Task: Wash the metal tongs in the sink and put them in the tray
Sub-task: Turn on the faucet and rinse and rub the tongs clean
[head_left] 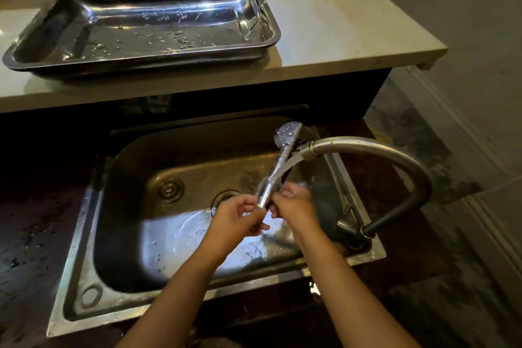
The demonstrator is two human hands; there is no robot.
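The metal tongs (282,154) point up and away over the steel sink (84,234), their wet rounded tip near the spout. Water runs from the curved faucet (395,155) onto the middle of the tongs. My left hand (240,216) grips the lower end of the tongs. My right hand (293,202) is closed around the same lower end from the right, fingers touching the metal. The steel tray (271,37) rests on the pale raised counter behind the sink, holding only water drops and small bits.
The sink drain (226,196) and a round cap (171,189) lie in the basin floor. The pale counter (353,37) runs to the tray's right. A dark wet worktop (36,220) flanks the sink on the left. Chairs stand beyond the counter.
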